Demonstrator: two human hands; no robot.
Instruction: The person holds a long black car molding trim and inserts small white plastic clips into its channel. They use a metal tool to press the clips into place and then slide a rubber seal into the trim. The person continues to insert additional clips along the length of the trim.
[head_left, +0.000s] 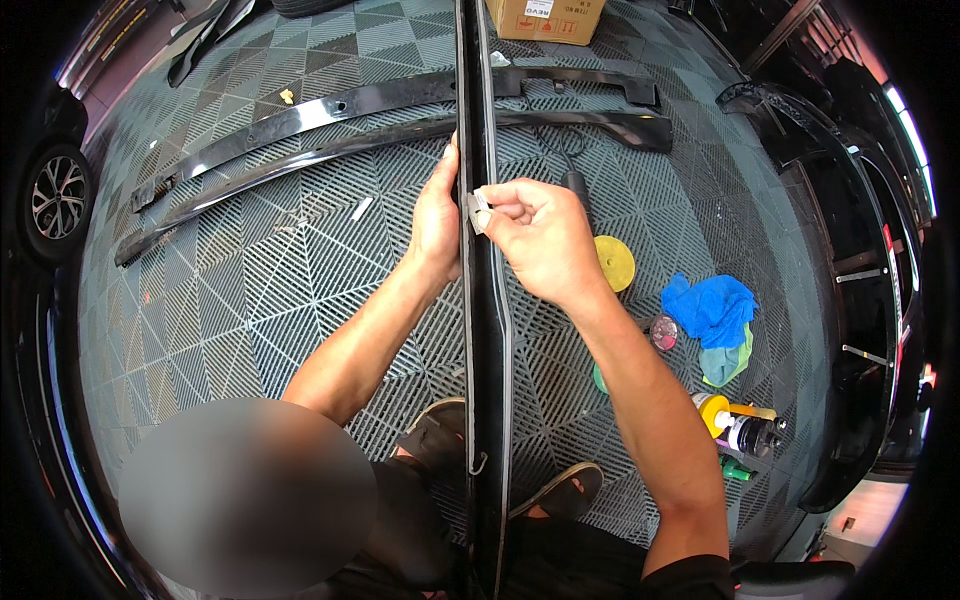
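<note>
A long, narrow black car trim panel (487, 370) stands upright before me, running from the far edge of the view down between my feet. My left hand (436, 225) grips its left edge, thumb pointing up along the side and the other fingers mostly hidden behind it. From the right, my right hand (548, 238) pinches a small grey flat piece (477, 212) between thumb and fingers. That piece lies against the panel's edge, level with my left hand; its exact kind is unclear.
Two glossy black trim strips (300, 118) lie across the grey tiled floor. To the right are a yellow round pad (614, 263), a blue cloth (712, 308) and a yellow-capped bottle (712, 413). A cardboard box (545, 22) stands at the back, a car wheel (58, 200) far left.
</note>
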